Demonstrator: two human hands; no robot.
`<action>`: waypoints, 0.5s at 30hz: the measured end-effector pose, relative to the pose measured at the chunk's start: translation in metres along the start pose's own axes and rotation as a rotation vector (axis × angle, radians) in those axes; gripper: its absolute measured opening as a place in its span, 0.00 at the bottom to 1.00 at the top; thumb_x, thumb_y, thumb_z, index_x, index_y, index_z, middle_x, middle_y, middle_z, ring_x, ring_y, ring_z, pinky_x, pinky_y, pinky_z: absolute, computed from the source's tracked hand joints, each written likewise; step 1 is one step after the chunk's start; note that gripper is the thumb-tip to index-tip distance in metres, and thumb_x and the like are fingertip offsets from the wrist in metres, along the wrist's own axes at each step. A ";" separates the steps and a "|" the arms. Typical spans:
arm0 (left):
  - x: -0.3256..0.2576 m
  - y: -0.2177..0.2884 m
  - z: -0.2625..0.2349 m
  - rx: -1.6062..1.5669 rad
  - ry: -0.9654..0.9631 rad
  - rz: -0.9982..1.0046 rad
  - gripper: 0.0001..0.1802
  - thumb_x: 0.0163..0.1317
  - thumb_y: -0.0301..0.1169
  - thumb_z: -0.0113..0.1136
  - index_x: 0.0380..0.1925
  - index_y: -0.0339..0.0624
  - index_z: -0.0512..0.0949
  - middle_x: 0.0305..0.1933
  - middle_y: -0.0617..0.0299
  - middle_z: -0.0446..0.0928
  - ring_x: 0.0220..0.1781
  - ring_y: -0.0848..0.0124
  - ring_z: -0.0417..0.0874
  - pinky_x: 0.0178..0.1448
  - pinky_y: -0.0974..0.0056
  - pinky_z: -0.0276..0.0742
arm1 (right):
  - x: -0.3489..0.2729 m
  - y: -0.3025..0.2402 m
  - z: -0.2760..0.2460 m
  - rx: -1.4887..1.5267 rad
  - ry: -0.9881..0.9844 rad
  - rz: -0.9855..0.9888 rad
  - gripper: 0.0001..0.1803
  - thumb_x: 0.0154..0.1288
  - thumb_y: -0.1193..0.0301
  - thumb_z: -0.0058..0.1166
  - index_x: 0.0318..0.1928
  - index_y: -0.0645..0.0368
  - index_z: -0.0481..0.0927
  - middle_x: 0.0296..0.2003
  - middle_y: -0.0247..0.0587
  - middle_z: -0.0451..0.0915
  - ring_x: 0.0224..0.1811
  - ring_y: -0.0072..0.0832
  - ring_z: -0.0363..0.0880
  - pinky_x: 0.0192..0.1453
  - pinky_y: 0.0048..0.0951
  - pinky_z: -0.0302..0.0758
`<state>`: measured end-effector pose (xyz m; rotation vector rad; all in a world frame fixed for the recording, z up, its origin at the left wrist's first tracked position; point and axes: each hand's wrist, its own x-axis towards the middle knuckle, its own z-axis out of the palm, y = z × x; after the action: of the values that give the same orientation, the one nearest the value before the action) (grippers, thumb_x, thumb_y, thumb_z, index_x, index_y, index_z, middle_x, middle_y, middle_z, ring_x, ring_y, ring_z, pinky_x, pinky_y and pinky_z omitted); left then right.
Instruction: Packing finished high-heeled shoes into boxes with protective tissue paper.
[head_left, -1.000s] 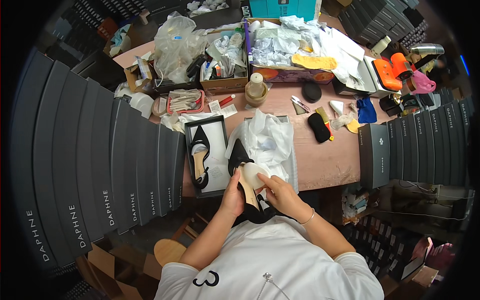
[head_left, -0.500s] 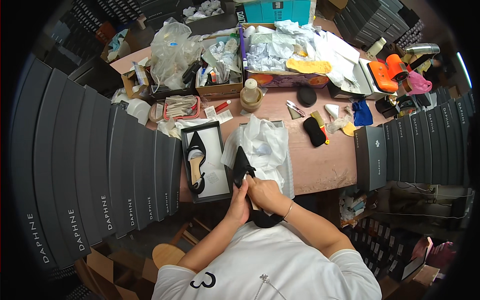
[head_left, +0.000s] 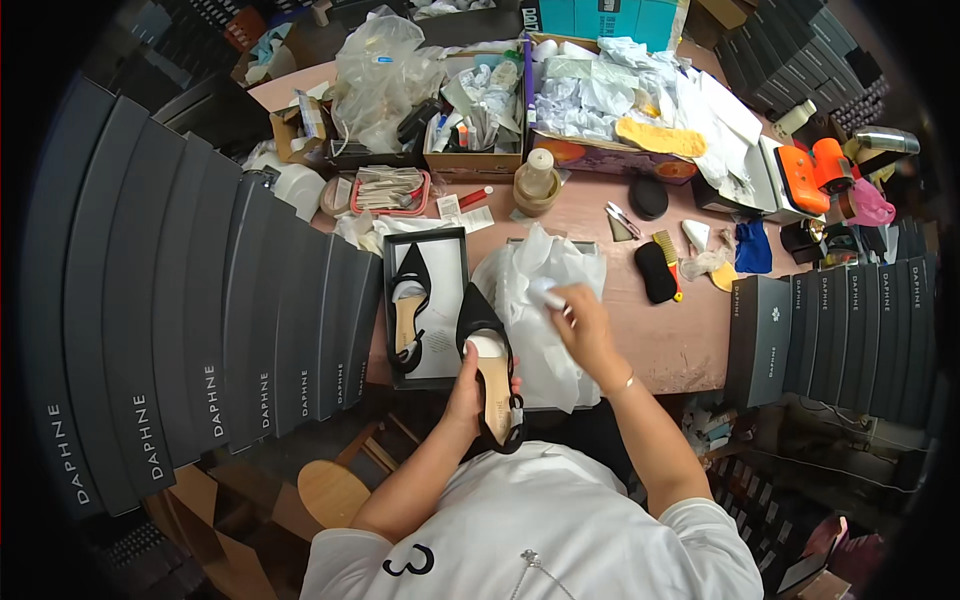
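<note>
The left hand [head_left: 468, 385] is raised in front of the chest, fingers curled in a grip, its bare forearm running up from the lower left. The right hand [head_left: 583, 325] reaches further forward, fingers pinched together at the tips, with a thin bracelet on the wrist.

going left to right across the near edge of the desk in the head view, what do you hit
Stack of dark grey boxes → open shoe box lid holding one black shoe → left hand holding the other black shoe → right hand on the white tissue paper → black brush → upright dark boxes.
</note>
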<state>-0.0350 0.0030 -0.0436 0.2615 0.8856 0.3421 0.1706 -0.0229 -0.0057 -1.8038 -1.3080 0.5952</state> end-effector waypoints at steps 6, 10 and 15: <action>-0.022 -0.024 0.042 0.031 -0.061 0.083 0.39 0.66 0.63 0.39 0.66 0.45 0.57 0.64 0.58 0.66 0.64 0.65 0.68 0.65 0.59 0.64 | -0.013 -0.035 0.042 -0.262 -0.025 -0.318 0.25 0.40 0.75 0.60 0.45 0.56 0.74 0.47 0.46 0.72 0.50 0.44 0.72 0.50 0.46 0.70; -0.015 -0.028 0.021 -0.088 0.048 0.103 0.31 0.67 0.55 0.48 0.57 0.42 0.64 0.50 0.59 0.74 0.43 0.68 0.78 0.44 0.63 0.77 | -0.024 -0.021 0.052 -0.230 -0.352 -0.194 0.44 0.47 0.74 0.62 0.67 0.55 0.59 0.66 0.56 0.57 0.66 0.53 0.59 0.67 0.47 0.59; -0.016 -0.004 0.005 0.111 0.078 -0.011 0.36 0.66 0.62 0.40 0.45 0.37 0.75 0.28 0.60 0.77 0.29 0.71 0.79 0.35 0.66 0.78 | 0.026 0.084 0.024 -0.508 -0.305 0.056 0.29 0.52 0.74 0.61 0.57 0.61 0.69 0.48 0.55 0.76 0.50 0.49 0.75 0.54 0.41 0.72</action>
<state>-0.0394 -0.0075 -0.0309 0.3471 0.9838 0.2949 0.2082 -0.0016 -0.0864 -2.2270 -1.7365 0.6242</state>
